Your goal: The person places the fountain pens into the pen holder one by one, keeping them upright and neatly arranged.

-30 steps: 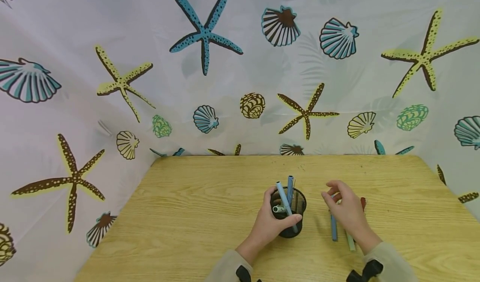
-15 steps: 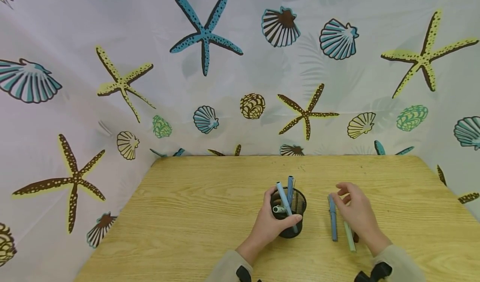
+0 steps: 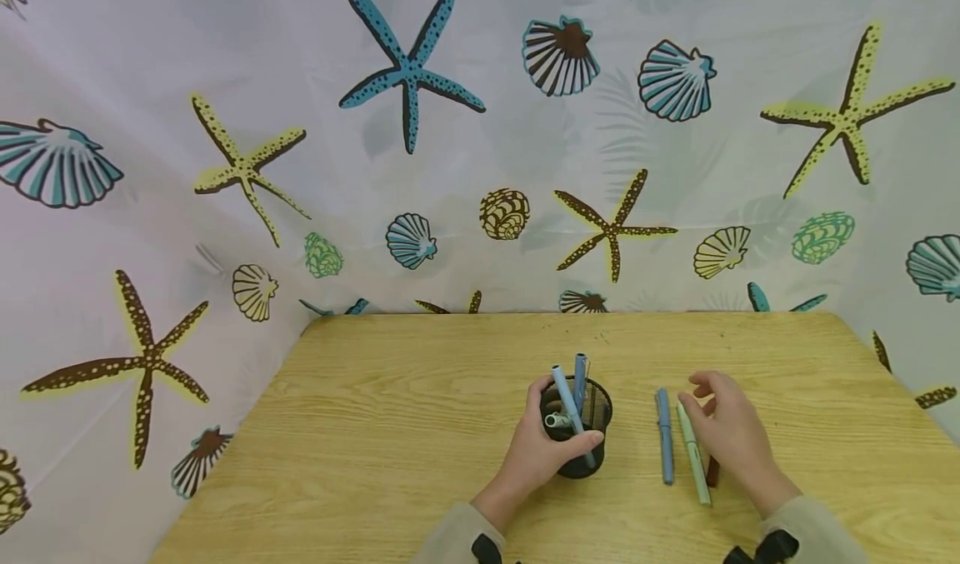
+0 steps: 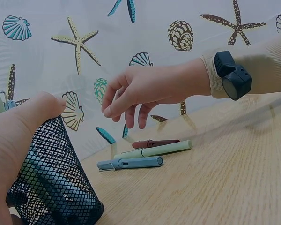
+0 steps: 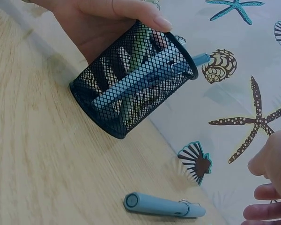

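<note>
My left hand point(image 3: 534, 451) grips a black mesh pen cup point(image 3: 601, 418), its thumb across the near side. Inside the cup stand a light blue pen point(image 3: 567, 399) and a darker blue pen point(image 3: 581, 376), with a pale green pen point(image 3: 557, 420) lower down. My right hand point(image 3: 733, 435) hovers over the table, fingers loosely bent and holding nothing. Below and beside it lie a blue pen point(image 3: 665, 439), a light green pen point(image 3: 694, 457) and a dark red pen point(image 4: 154, 143). In the head view the hand partly covers the dark red one.
The pens and cup are on a wooden table point(image 3: 390, 431). A white curtain point(image 3: 465, 156) printed with starfish and shells hangs along its back and sides. A black device point(image 4: 233, 75) is strapped on the right wrist.
My right hand has moved to the right, away from the blue pen, uncovering it and then more of the light green pen. The left hand and cup have stayed in place.
</note>
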`<state>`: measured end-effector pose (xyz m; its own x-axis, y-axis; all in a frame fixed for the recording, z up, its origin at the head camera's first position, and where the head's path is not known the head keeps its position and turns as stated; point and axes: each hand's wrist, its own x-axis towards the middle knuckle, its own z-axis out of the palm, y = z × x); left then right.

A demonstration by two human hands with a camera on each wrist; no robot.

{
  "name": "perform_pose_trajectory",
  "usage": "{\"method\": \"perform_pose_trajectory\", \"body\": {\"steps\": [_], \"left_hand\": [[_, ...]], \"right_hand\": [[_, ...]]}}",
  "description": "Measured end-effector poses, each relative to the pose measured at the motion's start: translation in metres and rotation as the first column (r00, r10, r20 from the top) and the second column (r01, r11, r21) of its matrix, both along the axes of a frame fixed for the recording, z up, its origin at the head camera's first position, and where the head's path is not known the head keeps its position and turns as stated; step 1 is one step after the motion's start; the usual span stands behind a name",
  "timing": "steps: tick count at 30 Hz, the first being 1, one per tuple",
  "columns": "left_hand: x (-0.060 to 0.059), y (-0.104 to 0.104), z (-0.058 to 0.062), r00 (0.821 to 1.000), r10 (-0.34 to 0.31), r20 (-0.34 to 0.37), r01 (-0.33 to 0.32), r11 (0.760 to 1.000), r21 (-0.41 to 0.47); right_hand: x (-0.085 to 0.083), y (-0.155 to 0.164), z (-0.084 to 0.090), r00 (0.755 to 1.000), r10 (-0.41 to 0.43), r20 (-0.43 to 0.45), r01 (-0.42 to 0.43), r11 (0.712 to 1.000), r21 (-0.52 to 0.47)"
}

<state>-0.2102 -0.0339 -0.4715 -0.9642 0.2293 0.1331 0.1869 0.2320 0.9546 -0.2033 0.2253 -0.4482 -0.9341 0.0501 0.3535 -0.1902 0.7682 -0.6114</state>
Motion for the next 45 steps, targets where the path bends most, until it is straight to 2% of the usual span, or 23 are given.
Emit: {"method": "perform_pose_trajectory", "body": {"steps": [7, 12, 16, 26, 37, 45], "left_hand": [[-0.001, 0.001, -0.001, 1.000, -0.007, -0.021, 0.007, 1.000, 0.006], [-0.002, 0.000, -0.003, 0.999, -0.012, -0.041, 0.013, 1.000, 0.012], [-0.001, 0.000, -0.002, 1.000, -0.012, -0.027, 0.013, 1.000, 0.014], [0.000, 0.001, 0.000, 1.000, -0.003, 0.007, 0.003, 1.000, 0.015], [0.001, 0.001, 0.001, 1.000, -0.019, 0.006, 0.019, 0.999, 0.030], [0.001, 0.001, 0.001, 1.000, -0.017, 0.010, 0.017, 0.999, 0.036]], "right_hand": [[0.001, 0.010, -0.004, 0.995, -0.045, 0.086, 0.044, 0.999, 0.019], [0.001, 0.016, -0.007, 0.993, -0.067, 0.095, 0.064, 0.997, 0.034], [0.000, 0.020, -0.009, 0.990, -0.085, 0.112, 0.081, 0.996, 0.041], [-0.001, 0.032, -0.007, 0.964, -0.119, 0.238, 0.102, 0.991, 0.081], [-0.002, 0.041, -0.007, 0.892, -0.194, 0.408, 0.153, 0.979, 0.132], [-0.006, 0.039, -0.009, 0.878, -0.192, 0.437, 0.142, 0.979, 0.145]]}}
